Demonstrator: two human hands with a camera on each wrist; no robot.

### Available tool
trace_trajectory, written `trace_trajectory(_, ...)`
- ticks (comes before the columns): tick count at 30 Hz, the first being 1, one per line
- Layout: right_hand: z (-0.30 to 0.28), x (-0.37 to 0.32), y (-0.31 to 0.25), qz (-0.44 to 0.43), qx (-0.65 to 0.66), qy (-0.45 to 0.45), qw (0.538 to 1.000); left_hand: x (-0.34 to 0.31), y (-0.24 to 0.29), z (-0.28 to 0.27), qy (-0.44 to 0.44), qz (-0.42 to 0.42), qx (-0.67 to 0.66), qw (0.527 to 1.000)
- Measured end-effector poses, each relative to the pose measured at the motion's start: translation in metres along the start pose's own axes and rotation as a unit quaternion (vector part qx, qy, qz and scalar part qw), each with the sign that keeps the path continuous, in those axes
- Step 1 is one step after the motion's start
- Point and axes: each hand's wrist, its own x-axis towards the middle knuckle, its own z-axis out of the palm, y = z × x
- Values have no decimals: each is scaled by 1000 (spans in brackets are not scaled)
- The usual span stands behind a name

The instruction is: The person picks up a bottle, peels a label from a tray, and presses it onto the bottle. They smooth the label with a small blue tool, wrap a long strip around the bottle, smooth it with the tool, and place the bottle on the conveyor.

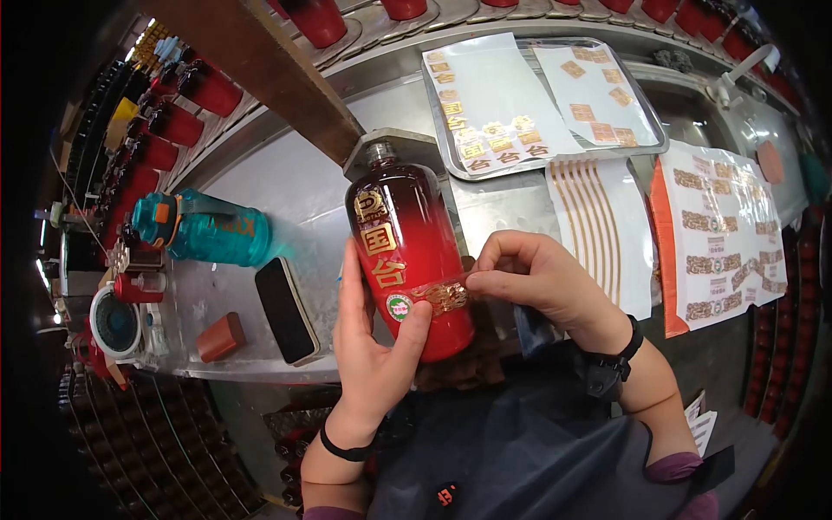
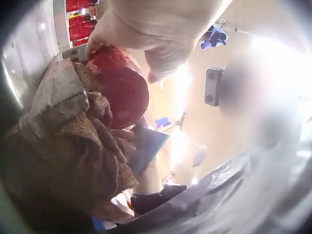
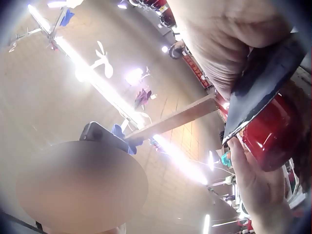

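My left hand (image 1: 374, 360) grips a red bottle (image 1: 429, 243) with a dark top, its thumb on the front and fingers along the left side. Large gold characters and a round green-and-white sticker (image 1: 399, 307) show on the bottle. A gold decal strip (image 1: 444, 298) on clear film lies across its lower front. With thumb and index finger, my right hand (image 1: 542, 277) pinches the strip's right end. The right hand also holds a flat dark scraper (image 3: 265, 83) under its palm. In the left wrist view, the bottle's round base (image 2: 124, 97) shows above a brown cloth (image 2: 73, 146).
A metal tray (image 1: 660, 143) carries gold decal sheets. Striped (image 1: 637, 243) and printed sheets (image 1: 728, 230) lie to the right. Left are a teal water bottle (image 1: 221, 230), phone (image 1: 288, 310) and reddish block (image 1: 221, 337). A wooden beam (image 1: 269, 69) stands behind the bottle; red bottles line the conveyor.
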Motion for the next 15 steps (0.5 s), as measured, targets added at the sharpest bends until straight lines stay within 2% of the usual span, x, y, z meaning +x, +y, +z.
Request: trace_trajectory(15,6,1,10,-37,30,-4,999,1,-6,1,-3,-46,-89,995)
